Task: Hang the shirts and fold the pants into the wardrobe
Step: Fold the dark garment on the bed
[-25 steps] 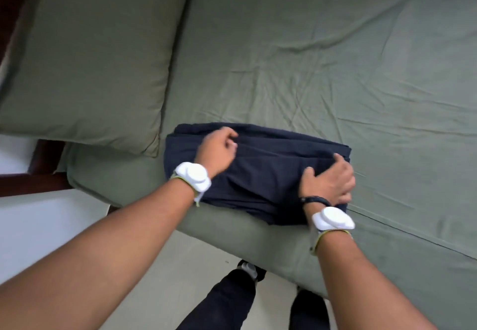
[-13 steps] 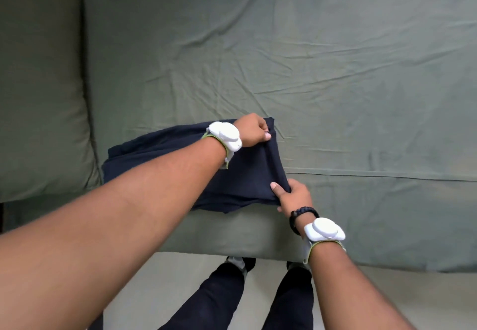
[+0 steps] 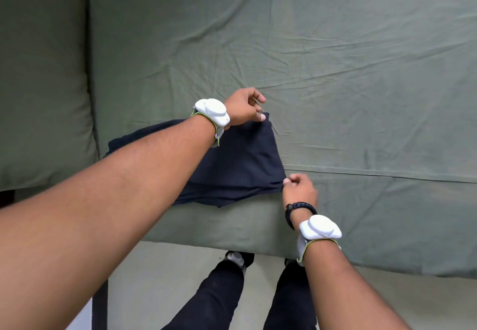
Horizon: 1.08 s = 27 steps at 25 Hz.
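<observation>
Centre frame, on the green bed sheet [image 3: 335, 71], folded navy pants [image 3: 240, 164] lie near the bed's front edge. Left hand [image 3: 241, 110] pinches their far right corner, fingers curled; right hand [image 3: 299, 190] pinches the near right corner. Green pillow [image 3: 44, 84] sits at left, just beside the pants.

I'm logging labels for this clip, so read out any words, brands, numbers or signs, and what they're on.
No readable text anywhere.
Blank white, nothing legible: left wrist unit, right wrist unit.
Plain, no label showing: folded navy pants, green sheet, pillow.
</observation>
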### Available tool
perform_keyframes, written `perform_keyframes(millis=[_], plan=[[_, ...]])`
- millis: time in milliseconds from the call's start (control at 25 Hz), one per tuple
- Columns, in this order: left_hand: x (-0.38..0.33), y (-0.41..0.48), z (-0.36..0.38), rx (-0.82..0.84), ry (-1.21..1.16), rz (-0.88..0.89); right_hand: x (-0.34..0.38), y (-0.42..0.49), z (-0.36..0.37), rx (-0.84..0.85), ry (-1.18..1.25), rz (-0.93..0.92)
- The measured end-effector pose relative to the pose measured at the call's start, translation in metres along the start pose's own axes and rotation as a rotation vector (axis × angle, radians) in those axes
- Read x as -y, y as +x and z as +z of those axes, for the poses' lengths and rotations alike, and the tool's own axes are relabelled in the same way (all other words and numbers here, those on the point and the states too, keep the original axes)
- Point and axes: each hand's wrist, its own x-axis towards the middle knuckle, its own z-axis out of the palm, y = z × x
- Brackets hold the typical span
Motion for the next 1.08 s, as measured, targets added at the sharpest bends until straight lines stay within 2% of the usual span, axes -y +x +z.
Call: perform_keyframes(millis=[40, 120, 160, 200, 280, 360, 440, 560, 680, 800, 880, 960, 1080], plan=[[0.006, -0.004, -0.004, -0.025, 0.032, 0.01, 0.008, -0.002, 0.001, -0.125, -0.114, -0.121], [0.032, -0.017, -0.017, -0.152, 0.144, 0.028, 0.032, -0.009, 0.008, -0.282, -0.318, -0.517], [0.049, -0.027, -0.024, -0.277, 0.178, 0.016, 0.05, -0.013, 0.013, -0.26, -0.386, -0.729], [0.071, -0.042, -0.035, -0.429, 0.176, -0.041, 0.064, -0.012, 0.031, -0.151, -0.442, -0.921], [0.12, -0.075, -0.046, -0.704, 0.091, -0.196, 0.09, -0.01, 0.059, 0.133, -0.626, -1.14], [0.179, -0.116, -0.052, -0.853, -0.064, -0.443, 0.105, -0.009, 0.088, 0.333, -0.918, -1.216], [0.228, -0.149, -0.054, -0.916, -0.18, -0.64, 0.109, -0.009, 0.111, 0.378, -1.114, -1.209], [0.257, -0.157, -0.065, -0.948, -0.194, -0.681, 0.113, -0.022, 0.138, 0.418, -1.24, -1.116], [0.264, -0.158, -0.081, -0.988, -0.274, -0.737, 0.116, -0.045, 0.17, 0.484, -1.219, -1.069], [0.277, -0.174, -0.088, -0.97, -0.381, -0.781, 0.128, -0.058, 0.199, 0.357, -1.03, -1.126], [0.29, -0.185, -0.088, -0.906, -0.474, -0.825, 0.14, -0.063, 0.218, 0.291, -0.981, -1.178], [0.301, -0.195, -0.088, -0.843, -0.521, -0.793, 0.146, -0.067, 0.232, 0.29, -1.005, -1.251], [0.319, -0.207, -0.102, -0.796, -0.455, -0.74, 0.137, -0.07, 0.236, 0.323, -1.027, -1.402]])
